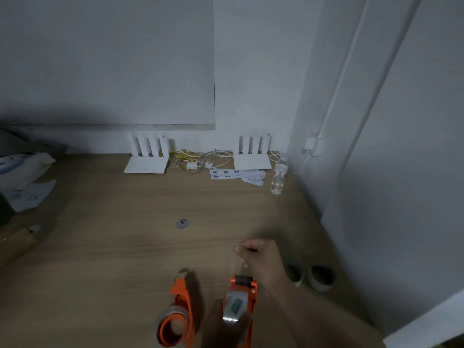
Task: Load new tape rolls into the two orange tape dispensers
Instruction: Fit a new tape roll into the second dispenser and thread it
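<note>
Two grey tape cores (310, 274) stand just right of the right hand (263, 259), whose fingers (241, 248) are pinched on a clear tape strip (237, 264). The left hand (221, 325) is clamped around one orange dispenser (242, 297), long axis pointing away toward those pinched fingers. The second dispenser (179, 310) lies on the table (113, 247) just left of the left hand.

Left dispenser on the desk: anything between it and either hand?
Nothing visible. The left orange dispenser lies on the desk with a roll already on it, bare wood around it. The left hand grips the other dispenser right beside it; the right hand pinches clear tape pulled forward from that one.
</note>
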The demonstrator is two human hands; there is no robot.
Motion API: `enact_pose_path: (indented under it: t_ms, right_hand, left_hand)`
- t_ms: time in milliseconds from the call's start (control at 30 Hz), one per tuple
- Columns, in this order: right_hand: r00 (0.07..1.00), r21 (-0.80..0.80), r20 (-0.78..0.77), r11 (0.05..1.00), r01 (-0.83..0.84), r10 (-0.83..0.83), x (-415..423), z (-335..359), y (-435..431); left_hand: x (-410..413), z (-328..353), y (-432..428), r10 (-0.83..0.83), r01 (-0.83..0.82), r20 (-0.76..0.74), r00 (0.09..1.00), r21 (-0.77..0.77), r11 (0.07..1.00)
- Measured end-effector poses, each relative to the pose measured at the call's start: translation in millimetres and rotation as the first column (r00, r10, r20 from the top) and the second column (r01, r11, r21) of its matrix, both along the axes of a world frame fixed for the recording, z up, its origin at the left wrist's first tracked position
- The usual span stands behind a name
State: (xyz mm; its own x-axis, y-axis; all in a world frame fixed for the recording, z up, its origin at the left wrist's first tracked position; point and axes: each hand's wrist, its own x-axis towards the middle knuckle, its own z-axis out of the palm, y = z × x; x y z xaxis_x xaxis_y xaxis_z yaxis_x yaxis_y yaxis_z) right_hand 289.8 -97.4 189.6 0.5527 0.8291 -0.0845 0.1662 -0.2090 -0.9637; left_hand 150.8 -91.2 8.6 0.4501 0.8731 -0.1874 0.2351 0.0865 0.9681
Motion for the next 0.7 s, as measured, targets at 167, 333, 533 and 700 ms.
enact_pose_path:
  t_ms: [167,333,533,700]
  right_hand:
    - [1.000,0.016,-0.015,1.000,0.021,-0.021,7.7,-0.3,3.7]
    - [0.999,0.035,-0.019,0.999,0.031,-0.031,14.0,7.7,16.9]
    - [0.998,-0.009,-0.050,1.000,0.029,-0.030,21.6,22.4,28.3]
    - [0.996,-0.050,-0.077,0.998,0.041,-0.045,29.1,28.9,33.6]
  left_hand:
    - [-6.2,70.6,-14.5,-0.026,0.034,-0.130,0.991,0.063,0.997]
    - [-11.2,98.7,-30.1,0.106,-0.104,-0.055,0.993,0.031,0.994]
    - [-11.1,133.0,-44.9,0.194,-0.208,0.145,0.970,0.089,0.974]
    - [-12.3,144.8,-51.6,0.205,-0.236,0.234,0.950,0.114,0.965]
